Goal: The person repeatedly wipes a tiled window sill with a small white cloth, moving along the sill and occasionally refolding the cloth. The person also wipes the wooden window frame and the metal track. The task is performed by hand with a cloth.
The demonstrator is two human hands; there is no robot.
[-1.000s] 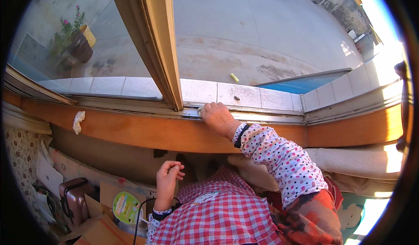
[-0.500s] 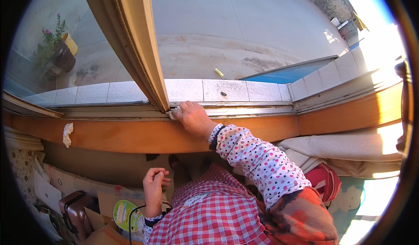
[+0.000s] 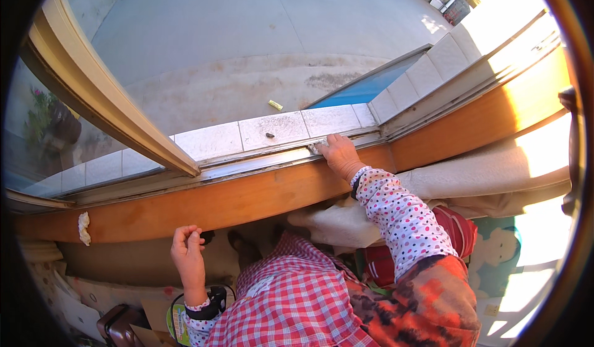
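My right hand is closed on a crumpled wad of white tissue or cloth. It presses the wad onto the metal window track, close to the track's right corner. Most of the wad is hidden under my fingers. My left hand hangs in the air on the near side of the wooden sill, fingers curled in toward the thumb, and nothing shows in it. At the left, the pale window frame stands across the track.
A second white wad lies on the sill's left end. Outside, a small dark lump sits on the white tiled ledge. A cream curtain is bunched at the right above a red bag. A brown suitcase stands at lower left.
My right hand has slid the wad rightward along the track, from beside the window frame to near the right corner. My left hand has shifted a little left and up. The view has turned.
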